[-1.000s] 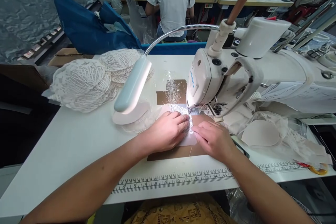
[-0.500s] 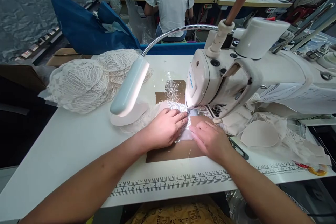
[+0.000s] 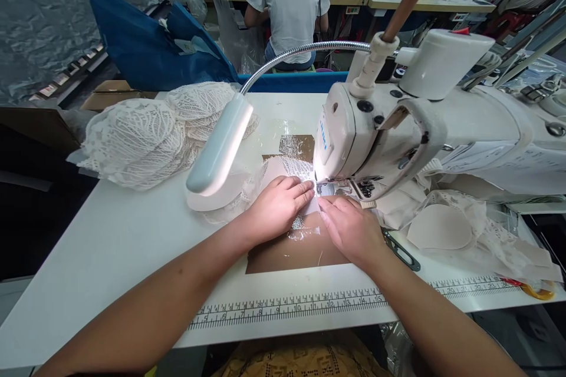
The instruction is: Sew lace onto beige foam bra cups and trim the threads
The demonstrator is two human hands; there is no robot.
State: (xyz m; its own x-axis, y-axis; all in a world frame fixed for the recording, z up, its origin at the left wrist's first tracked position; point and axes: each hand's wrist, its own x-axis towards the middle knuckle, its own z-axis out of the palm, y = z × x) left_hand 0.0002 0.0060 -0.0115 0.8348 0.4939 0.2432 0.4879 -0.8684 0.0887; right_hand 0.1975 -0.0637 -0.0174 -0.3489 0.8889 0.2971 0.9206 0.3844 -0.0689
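A piece of white lace fabric [image 3: 289, 166] lies under the needle area of a white sewing machine [image 3: 338, 129]. My left hand [image 3: 279, 205] rests flat on the lace, its fingertips close to the presser foot. Just right of it, my right hand [image 3: 352, 230] pinches the near edge of the fabric between thumb and forefinger. Part of the lace is covered by my fingers. Brown tape [image 3: 287, 256] covers the table surface beneath both hands.
A grey-blue lamp [image 3: 221, 144] on a bendy neck hangs left of the machine. Stacked lace pieces [image 3: 137, 141] sit at the back left. Fabric with cup pieces [image 3: 440, 227] and a dark thread snipper [image 3: 401, 250] lie right. A ruler strip [image 3: 287, 309] edges the table. A person [image 3: 289, 6] sits beyond.
The lace has moved away from me, towards the back of the machine, uncovering more brown tape. My right fingers have shifted slightly forward; the left hand stays near the needle.
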